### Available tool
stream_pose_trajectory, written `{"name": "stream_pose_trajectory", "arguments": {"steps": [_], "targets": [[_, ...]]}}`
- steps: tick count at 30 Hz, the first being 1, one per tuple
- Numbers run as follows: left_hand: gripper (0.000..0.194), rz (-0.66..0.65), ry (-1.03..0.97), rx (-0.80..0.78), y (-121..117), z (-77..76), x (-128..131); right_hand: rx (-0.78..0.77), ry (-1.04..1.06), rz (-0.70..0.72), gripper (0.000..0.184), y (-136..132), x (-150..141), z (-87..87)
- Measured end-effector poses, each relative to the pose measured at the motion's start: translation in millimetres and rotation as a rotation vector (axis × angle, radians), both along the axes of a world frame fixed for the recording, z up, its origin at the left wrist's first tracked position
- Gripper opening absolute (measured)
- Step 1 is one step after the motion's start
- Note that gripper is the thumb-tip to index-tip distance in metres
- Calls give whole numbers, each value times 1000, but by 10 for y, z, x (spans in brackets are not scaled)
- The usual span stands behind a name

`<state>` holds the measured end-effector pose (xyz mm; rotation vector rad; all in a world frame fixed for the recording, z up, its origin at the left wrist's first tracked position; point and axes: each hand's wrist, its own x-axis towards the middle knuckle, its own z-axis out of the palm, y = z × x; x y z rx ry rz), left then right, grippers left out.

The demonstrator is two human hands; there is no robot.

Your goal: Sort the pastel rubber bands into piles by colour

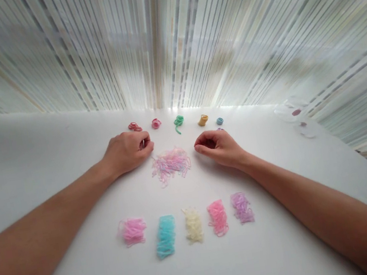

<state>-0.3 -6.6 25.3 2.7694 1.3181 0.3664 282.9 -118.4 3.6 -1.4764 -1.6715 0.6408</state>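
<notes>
A loose heap of pink and pale multicoloured rubber bands [171,163] lies on the white table [94,258] between my two hands. My left hand [130,150] rests at the heap's upper left, fingers curled and thumb pressed against the fingertips. On the heap's right side, apart from it, my right hand [219,148] has thumb and forefinger pinched together. Whether either pinch holds a thin band cannot be made out. Nearer me lie separate bundles: pink bands [133,231], blue bands [165,236], cream bands [193,225], coral-pink bands [218,217] and lilac bands [242,207].
Behind my hands stand small coils: dark red [135,126], pink [156,123], green [178,121], yellow [203,120] and blue [219,121]. A purple item is mostly hidden by my right hand. Clear plastic pieces [291,110] lie far right. A striped curtain [155,44] hangs behind.
</notes>
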Motion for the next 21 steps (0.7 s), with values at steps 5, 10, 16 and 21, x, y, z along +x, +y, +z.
{"name": "stream_pose_trajectory", "arguments": {"steps": [5,10,16,21], "targets": [[31,65,37,7,29,9,-5,75,-19,141,17,-44,22,-25],[33,61,40,1,67,-16,-21,172,-57,212,13,-8,28,-36],[34,70,30,-9,25,5,-11,202,-84,234,11,-48,10,-21],[31,41,-11,-28,8,-11,-14,213,-138,271,12,-87,2,8]]}}
